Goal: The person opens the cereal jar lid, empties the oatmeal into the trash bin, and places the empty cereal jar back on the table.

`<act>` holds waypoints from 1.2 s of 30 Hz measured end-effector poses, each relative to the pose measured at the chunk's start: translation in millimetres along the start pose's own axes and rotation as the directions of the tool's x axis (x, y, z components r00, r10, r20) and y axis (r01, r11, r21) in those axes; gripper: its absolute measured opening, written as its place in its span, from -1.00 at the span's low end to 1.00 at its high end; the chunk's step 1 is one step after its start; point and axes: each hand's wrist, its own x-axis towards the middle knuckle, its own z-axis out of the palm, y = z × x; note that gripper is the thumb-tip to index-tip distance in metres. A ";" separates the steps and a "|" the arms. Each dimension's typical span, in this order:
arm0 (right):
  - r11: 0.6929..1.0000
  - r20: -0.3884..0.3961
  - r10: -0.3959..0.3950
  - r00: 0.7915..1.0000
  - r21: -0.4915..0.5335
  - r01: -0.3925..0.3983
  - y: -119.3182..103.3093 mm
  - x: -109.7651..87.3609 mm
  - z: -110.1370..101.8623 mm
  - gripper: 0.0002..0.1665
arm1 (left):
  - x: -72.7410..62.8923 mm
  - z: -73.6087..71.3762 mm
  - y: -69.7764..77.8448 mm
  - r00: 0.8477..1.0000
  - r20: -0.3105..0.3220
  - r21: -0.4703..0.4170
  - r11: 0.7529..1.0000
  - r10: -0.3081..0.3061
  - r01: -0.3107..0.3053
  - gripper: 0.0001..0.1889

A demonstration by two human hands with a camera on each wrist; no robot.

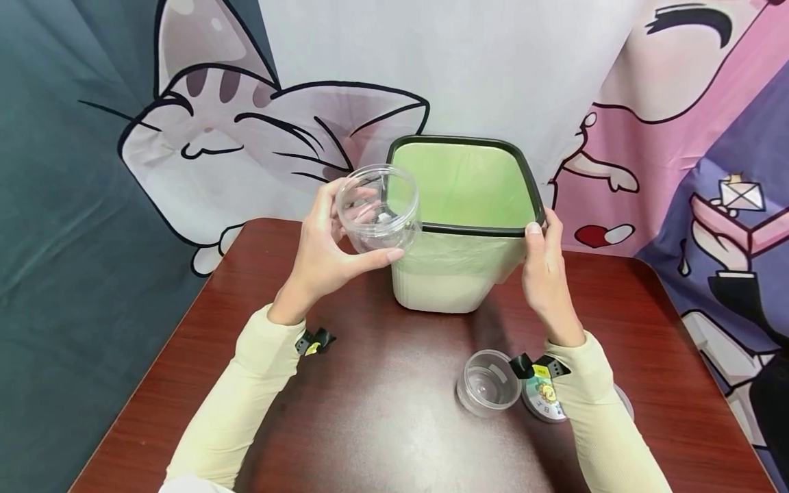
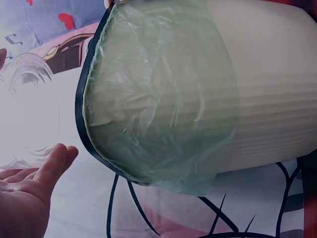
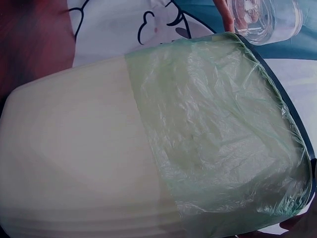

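Observation:
My left hand (image 1: 323,257) holds a clear plastic jar (image 1: 390,236) by its side, thumb at the front. The jar's mouth tilts up, and it is up beside the left rim of a cream trash bin (image 1: 440,293). A green plastic bag (image 2: 163,99) lines the bin and folds over its outside below the black rim (image 1: 474,231). My right hand (image 1: 544,277) grips the bin's right front corner, thumb on the rim. In the right wrist view the bin wall (image 3: 74,153) fills most of the frame, with the jar (image 3: 277,22) at top right.
A second clear jar (image 1: 489,385) stands on the dark red table (image 1: 370,424) near the right wrist. Beside it a round printed lid (image 1: 542,402) lies partly under the right sleeve. A cartoon-print cloth (image 1: 345,41) hangs behind the table.

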 end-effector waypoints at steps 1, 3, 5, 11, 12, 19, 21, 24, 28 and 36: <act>1.000 -0.001 -0.004 1.000 0.002 0.004 0.0 0.1 -0.3 -0.41 | -0.7 0.2 0.1 1.000 0.003 -0.001 1.000 0.004 -0.004 -0.12; 1.000 -0.003 -0.012 1.000 0.009 0.012 0.3 0.1 -1.0 -0.41 | -2.0 0.6 -0.4 1.000 0.008 -0.001 1.000 0.016 -0.016 -0.11; 1.000 -0.003 -0.014 1.000 0.016 0.014 0.7 0.3 -1.2 -0.41 | -3.9 0.9 -0.9 1.000 0.013 0.001 1.000 0.021 -0.021 -0.11; 1.000 -0.004 -0.004 1.000 0.013 0.004 1.2 0.4 -0.4 -0.41 | -10.9 1.3 -4.0 0.999 0.034 -0.001 1.000 0.021 -0.021 -0.09; 1.000 -0.005 -0.003 1.000 0.012 0.003 1.3 0.4 -0.2 -0.41 | -12.1 1.4 -4.4 0.999 0.041 -0.006 1.000 0.019 -0.019 -0.09; 1.000 -0.012 0.016 1.000 0.002 -0.016 2.8 -0.5 0.4 -0.42 | -20.8 2.0 -5.1 0.998 0.064 0.048 0.999 0.012 -0.015 -0.08; 1.000 -0.014 0.021 1.000 -0.002 -0.021 2.9 -0.4 0.3 -0.42 | -22.3 2.2 -4.9 0.998 0.064 0.056 0.998 0.015 -0.019 -0.08; 1.000 -0.014 0.023 1.000 0.001 -0.023 2.6 -0.4 0.0 -0.42 | -24.3 2.4 -5.0 0.998 0.063 0.053 0.998 0.017 -0.021 -0.08; 1.000 -0.017 0.025 1.000 0.003 -0.025 1.8 -1.2 -0.2 -0.42 | -26.8 3.1 -4.0 0.998 0.066 0.057 0.998 0.015 -0.019 -0.09; 0.999 -0.017 0.033 0.999 0.004 -0.033 -0.2 -0.3 0.1 -0.40 | -35.0 3.2 -2.7 0.994 0.101 0.099 0.995 -0.027 0.017 -0.08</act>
